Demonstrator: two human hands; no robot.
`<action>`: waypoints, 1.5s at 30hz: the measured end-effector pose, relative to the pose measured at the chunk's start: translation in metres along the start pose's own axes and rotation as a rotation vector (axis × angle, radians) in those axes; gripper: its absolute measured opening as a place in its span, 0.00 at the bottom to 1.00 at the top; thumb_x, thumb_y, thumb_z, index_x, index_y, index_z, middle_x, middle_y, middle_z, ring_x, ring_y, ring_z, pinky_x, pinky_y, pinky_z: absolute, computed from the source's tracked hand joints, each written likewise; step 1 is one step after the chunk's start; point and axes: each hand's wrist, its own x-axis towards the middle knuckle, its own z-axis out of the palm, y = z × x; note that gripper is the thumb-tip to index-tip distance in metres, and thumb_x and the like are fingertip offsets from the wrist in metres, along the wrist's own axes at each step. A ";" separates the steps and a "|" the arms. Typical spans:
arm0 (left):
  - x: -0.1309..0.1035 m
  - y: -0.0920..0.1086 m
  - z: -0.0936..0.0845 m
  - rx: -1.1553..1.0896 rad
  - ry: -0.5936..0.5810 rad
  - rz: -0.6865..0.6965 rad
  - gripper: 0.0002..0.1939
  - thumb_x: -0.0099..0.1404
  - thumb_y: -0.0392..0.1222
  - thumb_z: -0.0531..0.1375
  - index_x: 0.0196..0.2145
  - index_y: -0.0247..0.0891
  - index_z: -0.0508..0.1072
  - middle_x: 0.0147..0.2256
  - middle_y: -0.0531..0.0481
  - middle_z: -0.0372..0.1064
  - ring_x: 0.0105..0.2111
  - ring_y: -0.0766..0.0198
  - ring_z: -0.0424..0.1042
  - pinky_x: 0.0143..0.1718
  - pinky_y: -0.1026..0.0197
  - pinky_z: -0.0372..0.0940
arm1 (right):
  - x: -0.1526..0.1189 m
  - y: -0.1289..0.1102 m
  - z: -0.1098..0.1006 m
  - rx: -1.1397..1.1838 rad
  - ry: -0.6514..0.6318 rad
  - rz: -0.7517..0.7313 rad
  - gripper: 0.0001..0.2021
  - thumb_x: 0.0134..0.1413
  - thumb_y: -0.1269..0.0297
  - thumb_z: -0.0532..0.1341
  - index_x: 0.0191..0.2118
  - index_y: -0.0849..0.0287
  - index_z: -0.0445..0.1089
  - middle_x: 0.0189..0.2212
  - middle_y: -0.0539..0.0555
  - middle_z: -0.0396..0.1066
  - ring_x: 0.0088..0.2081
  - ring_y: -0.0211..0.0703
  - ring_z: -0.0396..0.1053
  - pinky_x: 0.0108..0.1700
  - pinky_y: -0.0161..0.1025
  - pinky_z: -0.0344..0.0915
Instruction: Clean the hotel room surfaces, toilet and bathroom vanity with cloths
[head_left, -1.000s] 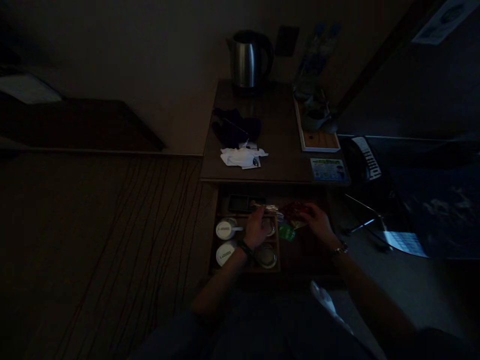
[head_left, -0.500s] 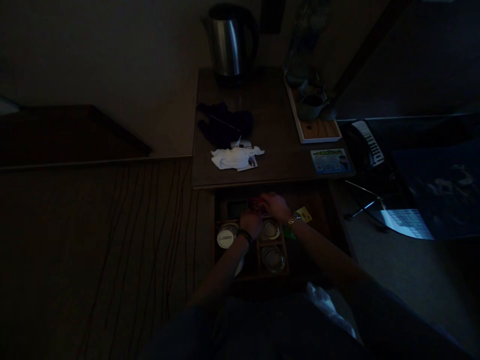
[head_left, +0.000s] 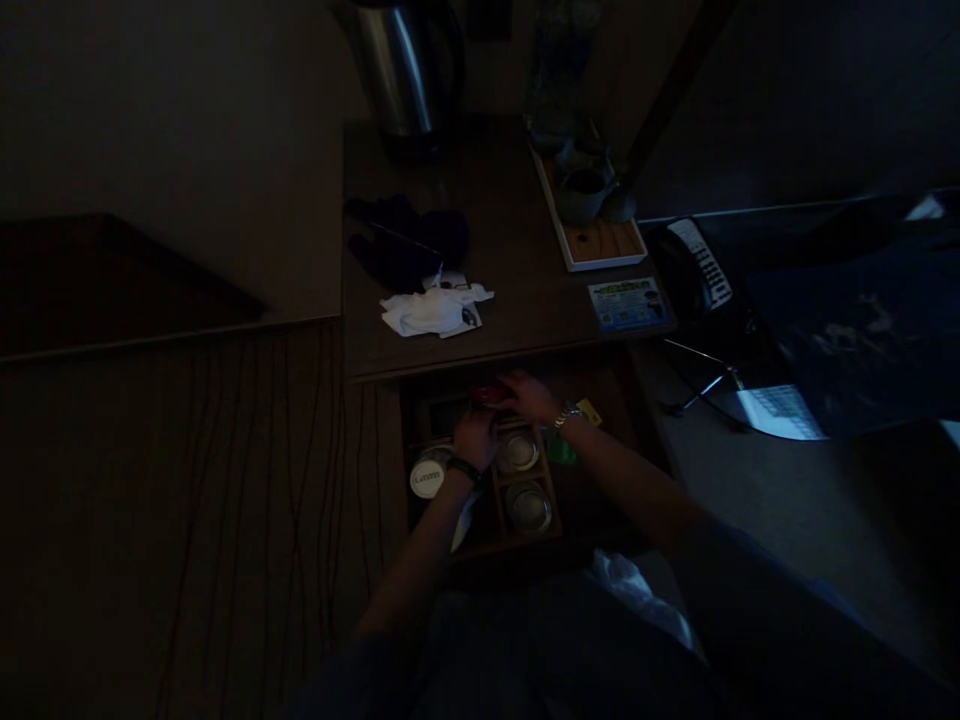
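Over the pulled-out drawer (head_left: 600, 490), both hands are close together in dim light. My right hand (head_left: 529, 398), with a watch at its wrist, is closed on the edge of a small shiny red packet (head_left: 489, 393). Just below the packet, my left hand (head_left: 475, 438) has its fingers curled; whatever they hold is hidden. Beneath the hands lies a wooden divider tray (head_left: 504, 508) with glass jars or cups (head_left: 528, 507) in its compartments. To the left is a round white-lidded container (head_left: 428, 478). Green (head_left: 561, 448) and yellow (head_left: 589, 411) packets lie right of the tray.
Above the drawer, the cabinet top (head_left: 495, 300) bears a steel kettle (head_left: 401, 70), a dark cloth (head_left: 412, 235), crumpled white tissue (head_left: 431, 308), a tea tray (head_left: 600, 245) with teaware and a printed card (head_left: 628, 303). A telephone (head_left: 697, 265) stands to the right.
The view has shifted, so the cabinet and drawer sit farther left. Both hands remain at the red packet, which now shows more clearly between them.
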 end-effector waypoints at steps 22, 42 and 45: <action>0.020 0.141 0.100 -0.464 -0.281 0.008 0.12 0.59 0.24 0.55 0.30 0.36 0.75 0.40 0.37 0.75 0.57 0.46 0.65 0.66 0.35 0.47 | -0.205 0.125 -0.033 0.671 0.473 0.254 0.08 0.52 0.60 0.61 0.35 0.58 0.69 0.40 0.55 0.72 0.43 0.45 0.72 0.46 0.45 0.73; -0.082 0.125 -0.018 -1.310 0.191 -0.191 0.13 0.59 0.45 0.67 0.40 0.36 0.81 0.42 0.43 0.78 0.42 0.55 0.76 0.48 0.54 0.69 | -0.192 -0.003 -0.115 0.266 -0.138 -0.180 0.11 0.58 0.61 0.60 0.44 0.55 0.75 0.37 0.53 0.77 0.36 0.44 0.74 0.40 0.38 0.67; -0.096 0.116 -0.024 -1.061 0.349 -0.057 0.19 0.68 0.44 0.57 0.54 0.39 0.76 0.53 0.43 0.75 0.54 0.52 0.72 0.61 0.49 0.62 | -0.154 -0.021 -0.086 0.212 -0.132 -0.184 0.17 0.51 0.68 0.61 0.49 0.57 0.73 0.39 0.55 0.77 0.37 0.45 0.74 0.43 0.40 0.68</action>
